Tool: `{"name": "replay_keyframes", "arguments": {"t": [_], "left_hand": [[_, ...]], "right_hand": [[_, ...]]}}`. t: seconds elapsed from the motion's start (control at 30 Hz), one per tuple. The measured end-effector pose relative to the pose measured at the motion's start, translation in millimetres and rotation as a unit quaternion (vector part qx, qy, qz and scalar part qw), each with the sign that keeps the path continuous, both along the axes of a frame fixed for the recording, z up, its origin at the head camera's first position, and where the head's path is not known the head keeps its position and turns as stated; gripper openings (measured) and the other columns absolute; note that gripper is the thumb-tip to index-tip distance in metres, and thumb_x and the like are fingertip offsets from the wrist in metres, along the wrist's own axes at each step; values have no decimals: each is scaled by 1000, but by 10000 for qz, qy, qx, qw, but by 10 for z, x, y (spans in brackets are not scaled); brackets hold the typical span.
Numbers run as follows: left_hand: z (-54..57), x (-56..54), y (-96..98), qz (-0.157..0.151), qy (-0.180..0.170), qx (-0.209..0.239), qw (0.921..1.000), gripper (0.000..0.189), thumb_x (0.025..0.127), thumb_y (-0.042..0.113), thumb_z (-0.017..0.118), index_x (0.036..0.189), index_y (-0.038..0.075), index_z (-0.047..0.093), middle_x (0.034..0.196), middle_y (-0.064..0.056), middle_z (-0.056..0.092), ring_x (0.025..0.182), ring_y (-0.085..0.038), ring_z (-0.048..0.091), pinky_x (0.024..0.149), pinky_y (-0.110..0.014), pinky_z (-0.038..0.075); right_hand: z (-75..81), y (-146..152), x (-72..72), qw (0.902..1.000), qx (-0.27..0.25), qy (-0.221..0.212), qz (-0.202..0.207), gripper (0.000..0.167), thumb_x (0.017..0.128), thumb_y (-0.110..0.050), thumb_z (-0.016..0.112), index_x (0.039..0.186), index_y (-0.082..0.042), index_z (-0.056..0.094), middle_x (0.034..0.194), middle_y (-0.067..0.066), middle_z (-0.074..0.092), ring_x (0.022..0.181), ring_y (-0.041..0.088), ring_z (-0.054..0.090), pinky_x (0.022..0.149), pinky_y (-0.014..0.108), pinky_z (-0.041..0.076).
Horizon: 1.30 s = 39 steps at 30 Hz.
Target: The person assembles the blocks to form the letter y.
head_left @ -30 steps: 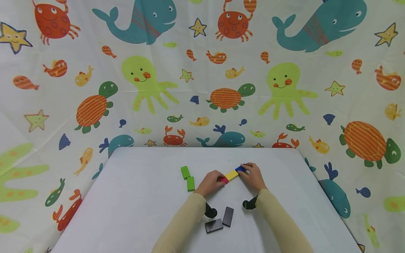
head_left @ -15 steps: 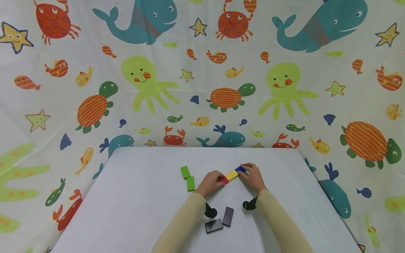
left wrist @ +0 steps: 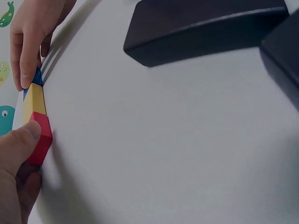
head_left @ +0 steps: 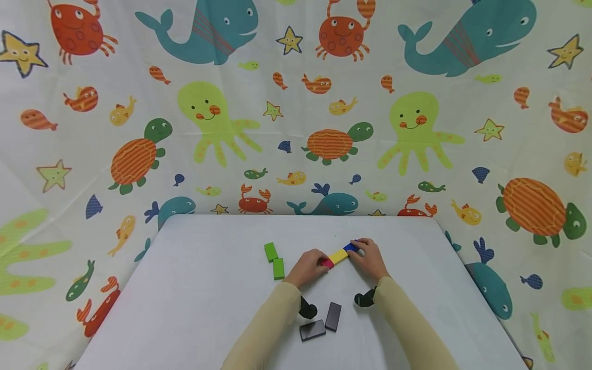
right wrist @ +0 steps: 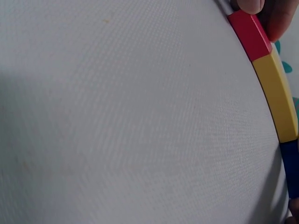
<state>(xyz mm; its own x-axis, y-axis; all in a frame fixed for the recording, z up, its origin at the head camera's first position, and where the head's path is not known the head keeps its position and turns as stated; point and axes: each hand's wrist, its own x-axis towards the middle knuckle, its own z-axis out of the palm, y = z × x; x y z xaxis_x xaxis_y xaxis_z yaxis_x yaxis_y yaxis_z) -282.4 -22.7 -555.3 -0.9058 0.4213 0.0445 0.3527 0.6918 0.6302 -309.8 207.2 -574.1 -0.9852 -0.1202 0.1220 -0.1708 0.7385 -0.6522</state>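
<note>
A red block (head_left: 328, 263), a yellow block (head_left: 338, 256) and a blue block (head_left: 350, 247) lie end to end in a slanting row on the white table. My left hand (head_left: 307, 268) grips the red block at the near-left end; its thumb lies along the block in the left wrist view. At the far-right end my right hand (head_left: 371, 260) holds the blue block, partly covering it. Between them the yellow block (right wrist: 275, 98) touches both neighbours, with no hand on it. In the right wrist view, the right hand is mostly cut off at the lower right edge.
Two green blocks (head_left: 278, 269) touch each other left of the left hand. Nearer the body, two dark grey blocks (head_left: 313, 330) lie between the forearms. Black wrist cameras (head_left: 307, 309) hang under both sleeves. A sea-animal curtain (head_left: 277, 149) stands behind the table (head_left: 208, 298).
</note>
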Motion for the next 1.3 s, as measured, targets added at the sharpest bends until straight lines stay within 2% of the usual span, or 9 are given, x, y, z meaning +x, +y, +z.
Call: {"name": "replay_keyframes", "arguments": {"t": [0.17, 0.4, 0.7, 1.0, 1.3], "left_hand": [[-4, -7, -5, 18, -21, 0, 10000, 28, 89, 15, 73, 114, 5, 69, 101, -1, 63, 89, -11, 55, 88, -27, 50], [-13, -13, -12, -35, -28, 22, 10000, 28, 89, 15, 73, 114, 5, 68, 102, -2, 63, 90, -11, 55, 88, -28, 50], [-32, -33, -22, -130, 131, 60, 9998, 29, 88, 15, 74, 114, 4, 68, 102, -2, 64, 90, -11, 56, 88, -28, 50], [-32, -36, -19, -106, 76, 38, 9999, 29, 88, 16, 74, 114, 4, 68, 102, -2, 64, 90, -11, 56, 88, -28, 50], [-13, -36, -52, -74, 18, 89, 9999, 33, 90, 22, 72, 117, 4, 67, 105, -3, 64, 92, -12, 56, 88, -29, 50]], "right_hand": [[6, 4, -9, 9999, 20, -151, -18, 47, 93, -26, 68, 133, -3, 59, 132, 23, 49, 124, 38, 44, 106, 54, 36], [-23, 19, -19, 9999, 68, -143, 23, 47, 94, -27, 67, 134, -3, 59, 132, 23, 49, 124, 39, 44, 106, 54, 36], [-13, 12, -10, 10000, 73, -46, 24, 47, 93, -26, 68, 133, -3, 59, 131, 23, 49, 123, 39, 45, 105, 55, 37], [-9, 10, -15, 9998, 75, -171, 18, 48, 94, -27, 67, 135, -4, 58, 135, 23, 47, 126, 38, 43, 107, 54, 35], [37, -17, 10, 9998, 144, 107, -63, 48, 93, -27, 68, 134, -3, 59, 137, 25, 47, 128, 42, 41, 108, 57, 32]]}}
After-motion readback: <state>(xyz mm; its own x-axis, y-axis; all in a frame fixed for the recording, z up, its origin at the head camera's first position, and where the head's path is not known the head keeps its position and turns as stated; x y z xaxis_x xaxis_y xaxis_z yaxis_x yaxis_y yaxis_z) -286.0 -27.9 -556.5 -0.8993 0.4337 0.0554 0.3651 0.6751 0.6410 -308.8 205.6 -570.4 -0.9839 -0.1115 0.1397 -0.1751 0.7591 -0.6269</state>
